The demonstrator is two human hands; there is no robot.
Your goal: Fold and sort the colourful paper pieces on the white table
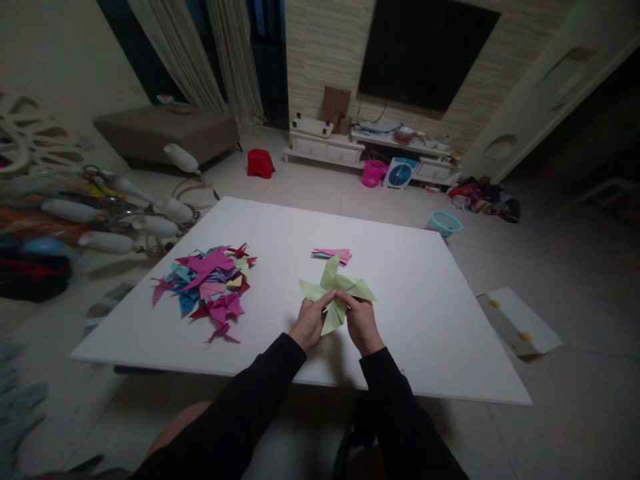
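While hands (pixel 310 323) hold pinwheel (pixel 331 272) over table (pixel 420 327), room (pixel 320 53) dim.

Paper pinwheel (pixel 341 283) pale green; folded-paper pile (pixel 213 280) pink, blue, purple, red; table (pixel 410 293) white; sleeves (pixel 277 363) black.

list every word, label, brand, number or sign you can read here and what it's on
No text can be read.
Light-green paper pinwheel: no writing visible.
Folded-paper pile: none visible.
Television: no legible brand.
Blue-and-white box fan: any lettering is too small and blurred to read.
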